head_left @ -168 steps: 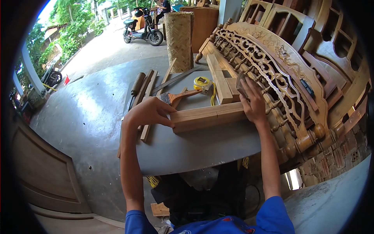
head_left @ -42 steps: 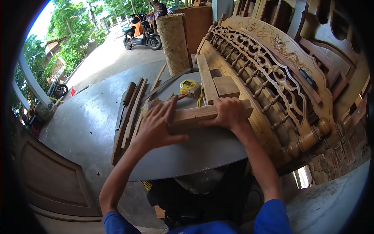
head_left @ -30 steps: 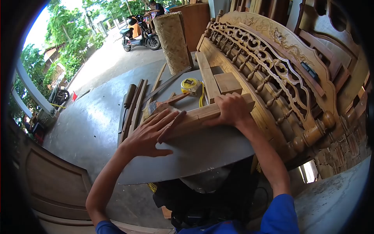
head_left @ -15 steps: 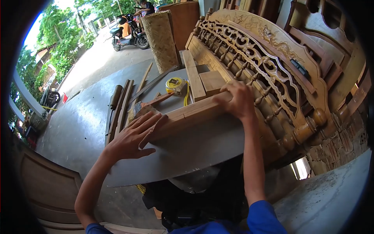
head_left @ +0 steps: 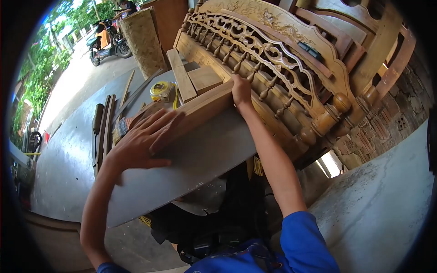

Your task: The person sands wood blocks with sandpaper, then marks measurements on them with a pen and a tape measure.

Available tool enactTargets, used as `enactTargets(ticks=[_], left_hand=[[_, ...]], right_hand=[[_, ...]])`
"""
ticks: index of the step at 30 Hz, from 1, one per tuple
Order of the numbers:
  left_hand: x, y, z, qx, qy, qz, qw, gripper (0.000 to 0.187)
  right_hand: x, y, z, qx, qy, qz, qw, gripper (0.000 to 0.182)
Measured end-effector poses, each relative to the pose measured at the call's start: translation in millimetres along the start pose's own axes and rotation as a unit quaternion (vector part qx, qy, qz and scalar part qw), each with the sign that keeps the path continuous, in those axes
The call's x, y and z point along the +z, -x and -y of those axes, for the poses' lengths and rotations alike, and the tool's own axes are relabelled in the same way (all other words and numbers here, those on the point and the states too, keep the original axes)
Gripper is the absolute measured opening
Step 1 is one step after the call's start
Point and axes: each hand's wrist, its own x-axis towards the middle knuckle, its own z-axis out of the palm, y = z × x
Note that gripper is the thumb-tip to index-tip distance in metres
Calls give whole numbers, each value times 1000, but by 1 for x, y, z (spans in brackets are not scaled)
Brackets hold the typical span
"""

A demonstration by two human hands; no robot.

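A long wooden block [head_left: 205, 105] lies across the grey board [head_left: 200, 152]. My left hand [head_left: 143, 141] rests against its near left end, fingers spread and thumb apart. At the block's far right end, my right hand [head_left: 241, 92] is wrapped round the wood. Behind the block are a yellow tape measure [head_left: 162, 91], a pale wooden strip [head_left: 181, 77] and a flat wooden piece [head_left: 205, 79]. A brush [head_left: 121, 128] lies just beyond my left hand, partly hidden by it.
Carved wooden headboard panels [head_left: 273, 48] lean at the right. Narrow dark wood strips [head_left: 107, 125] lie left of my left hand. A woven roll [head_left: 142, 43] stands behind the board. Farther back are a parked motorbike [head_left: 107, 43] and a person [head_left: 128, 6].
The view has turned to the right, so the scene sits farther left. My right hand has shifted its grip at the block's right end; my left hand stays spread at the other end.
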Motion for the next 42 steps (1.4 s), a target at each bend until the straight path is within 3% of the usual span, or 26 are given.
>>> enactTargets(ticks=[3, 5, 7, 9, 10, 11, 13, 15, 18, 21, 22, 24, 25, 26, 27, 28, 29, 32, 33, 35, 37, 39, 42], left_hand=[[0, 62, -1, -72, -12, 22, 997, 101], [8, 59, -2, -50, -24, -12, 998, 98], [14, 29, -1, -6, -49, -47, 998, 94], [31, -21, 5, 60, -63, -107, 990, 87], [37, -47, 6, 76, -66, -125, 987, 91], [44, -73, 9, 110, -61, -152, 980, 89], [43, -94, 6, 102, -33, -144, 984, 88], [43, -65, 10, 83, -10, -153, 985, 87], [34, 12, 10, 25, -36, -133, 990, 91], [22, 56, 1, -62, -68, -79, 993, 98], [25, 52, -1, -77, -88, -76, 990, 100], [23, 40, -1, -91, -103, -96, 986, 104], [33, 19, -3, -87, -125, -133, 979, 103], [45, -6, -6, -74, -137, -169, 973, 102], [53, -34, -13, -79, -169, -168, 968, 102], [58, -57, -19, -77, -198, -172, 962, 102], [61, -72, -27, -94, -204, -178, 958, 103], [73, -82, -37, -102, -169, -232, 953, 104], [70, -65, -39, -144, -141, -236, 951, 104], [52, -10, -37, -218, -113, -230, 942, 102], [48, 38, -27, -300, -144, -210, 919, 103], [49, 39, -31, -311, -173, -206, 911, 105], [58, -8, -30, -268, -163, -233, 920, 105]], right_hand=[[4, 1, 6, -33, -2, -11, 999, 36], [6, 0, -3, -72, 47, -6, 996, 30], [6, -14, -42, -276, 212, -8, 938, 21], [6, -16, -39, -348, 220, -32, 911, 17], [8, -31, -70, -252, 161, -14, 954, 21], [3, -21, -41, -25, 34, 43, 998, 29], [-12, -19, -43, -274, 154, 90, 945, 34], [-5, -15, -21, -1, -20, 69, 997, 33], [-5, -18, -27, -13, -47, 73, 996, 30], [0, -33, -73, -214, 126, 27, 968, 26], [2, -10, -26, -73, 86, 75, 991, 25], [10, -41, -102, -316, 171, 1, 933, 27], [12, -50, -116, -219, 50, 55, 973, 23], [6, -34, -73, -50, -30, 128, 990, 22], [2, -35, -71, 11, -61, 165, 984, 25], [1, -30, -70, -150, 80, 138, 976, 28], [-2, -26, -68, -304, 219, 101, 922, 31], [-9, -34, -56, -65, 93, 198, 974, 28], [-3, -42, -89, -148, 147, 130, 969, 27], [0, -39, -92, -151, 87, 116, 978, 27], [7, -31, -83, -192, 113, 69, 972, 28], [14, -8, -32, -100, 47, 53, 992, 28], [11, -3, -22, -74, -7, 82, 994, 27]])
